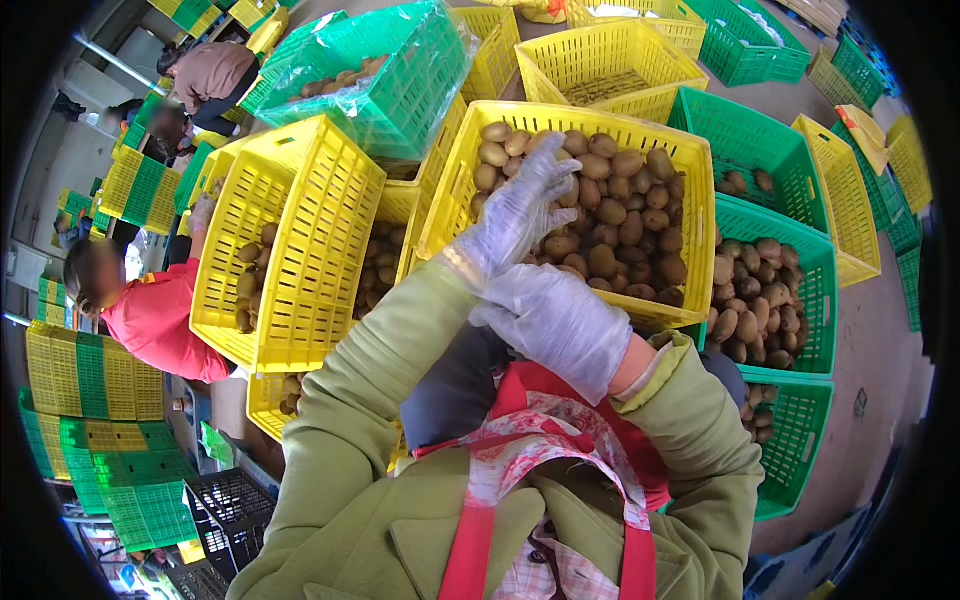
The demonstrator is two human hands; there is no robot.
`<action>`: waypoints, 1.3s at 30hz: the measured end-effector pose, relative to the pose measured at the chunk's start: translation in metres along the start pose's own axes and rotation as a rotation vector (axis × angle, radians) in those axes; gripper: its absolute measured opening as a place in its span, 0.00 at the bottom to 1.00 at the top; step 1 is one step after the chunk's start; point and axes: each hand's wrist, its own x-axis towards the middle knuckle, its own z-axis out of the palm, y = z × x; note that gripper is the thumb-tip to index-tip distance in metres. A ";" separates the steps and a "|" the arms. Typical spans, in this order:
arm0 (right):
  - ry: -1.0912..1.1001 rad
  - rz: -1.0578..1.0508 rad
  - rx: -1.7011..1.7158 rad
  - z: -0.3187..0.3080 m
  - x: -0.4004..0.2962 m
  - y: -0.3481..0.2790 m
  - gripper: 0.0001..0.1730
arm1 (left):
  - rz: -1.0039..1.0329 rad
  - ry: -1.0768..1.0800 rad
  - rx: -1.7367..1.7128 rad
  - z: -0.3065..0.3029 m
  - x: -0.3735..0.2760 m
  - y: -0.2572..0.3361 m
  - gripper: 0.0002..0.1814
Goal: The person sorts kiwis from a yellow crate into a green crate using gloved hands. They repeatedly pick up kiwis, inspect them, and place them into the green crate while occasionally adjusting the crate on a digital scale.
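Observation:
My left hand [525,199], in a thin translucent plastic glove, reaches over a yellow plastic crate [697,217] of brown kiwifruit [611,211]. Its fingers are spread and no fruit shows in it. My right hand [559,322], gloved the same way, lies at the left wrist, over the crate's near side. Its fingertips touch or pinch the glove near the left cuff; how firmly they grip cannot be told.
Green crates with kiwifruit [757,315] stand at the right. A tilted yellow crate [319,247] is at the left, a plastic-lined green crate [405,90] beyond it. A co-worker in red [165,319] is at far left; another person [214,79] bends farther back.

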 end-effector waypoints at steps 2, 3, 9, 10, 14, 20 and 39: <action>0.016 -0.006 0.046 -0.005 0.002 0.002 0.13 | 0.011 -0.172 -0.308 -0.010 0.000 0.011 0.25; 0.024 -0.008 0.070 -0.009 0.002 0.004 0.14 | 0.015 -0.258 -0.463 -0.010 -0.004 0.018 0.24; 0.001 0.579 0.790 -0.010 0.013 0.013 0.16 | 0.040 -0.291 -0.778 0.014 -0.022 0.034 0.27; 0.062 0.681 1.031 -0.011 0.016 0.005 0.15 | 0.040 -0.310 -0.829 0.016 -0.024 0.034 0.28; 0.016 0.542 0.888 0.004 0.008 0.034 0.10 | -0.208 -0.499 -1.308 0.021 -0.035 0.034 0.30; -0.034 0.432 0.682 0.025 0.002 0.037 0.12 | 0.054 -0.393 -0.660 0.013 -0.026 0.021 0.31; -0.152 0.594 0.172 0.002 0.008 0.080 0.12 | 0.299 -0.136 -0.543 -0.082 -0.006 0.067 0.12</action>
